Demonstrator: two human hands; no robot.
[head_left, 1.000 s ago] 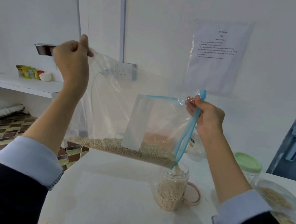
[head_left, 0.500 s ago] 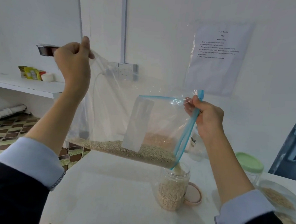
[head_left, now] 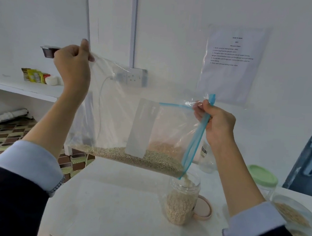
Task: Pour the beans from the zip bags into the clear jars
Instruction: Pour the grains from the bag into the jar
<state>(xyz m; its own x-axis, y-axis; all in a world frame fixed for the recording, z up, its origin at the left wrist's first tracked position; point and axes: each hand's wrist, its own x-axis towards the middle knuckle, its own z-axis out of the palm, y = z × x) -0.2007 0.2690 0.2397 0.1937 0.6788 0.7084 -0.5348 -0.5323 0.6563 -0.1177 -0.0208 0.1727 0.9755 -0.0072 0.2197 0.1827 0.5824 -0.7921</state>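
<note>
Zip bag [head_left: 133, 116] long axis tilted, mouth corner down-right over jar [head_left: 182, 201]; both hands pinching bag corners.

A printed sheet [head_left: 231, 64] hangs on the wall, right of a socket [head_left: 134, 77]; packets [head_left: 35, 75] sit on a shelf [head_left: 25, 89].

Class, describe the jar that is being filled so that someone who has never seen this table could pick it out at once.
Start at the white table and find the big clear zip bag held up by both hands. Follow its blue zip edge down to the lowest corner: the open clear jar stands right under it, partly full of pale beans, a pinkish lid lying beside it. The neighbouring jar wears a green lid.
</note>
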